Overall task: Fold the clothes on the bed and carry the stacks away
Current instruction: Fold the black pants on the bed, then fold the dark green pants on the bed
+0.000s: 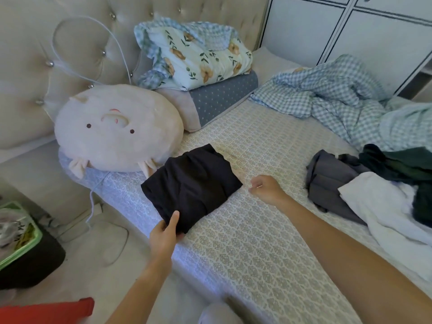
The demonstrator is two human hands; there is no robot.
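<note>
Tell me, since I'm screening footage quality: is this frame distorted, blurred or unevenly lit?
Head view: wide-angle bending curves the white panelled wardrobe lines; soft daylight, no harsh shadows; the folded black garment stays sharp, while the red fabric at the bottom edge is blurred.

No legible text or labels anywhere.

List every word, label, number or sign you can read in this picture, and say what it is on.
No text can be read.
Green-rimmed package on the dark stool at lower left: printed marks, too blurred to read.
Folded black garment, unfolded clothes pile, round plush pillow: no label or lettering visible.
</note>
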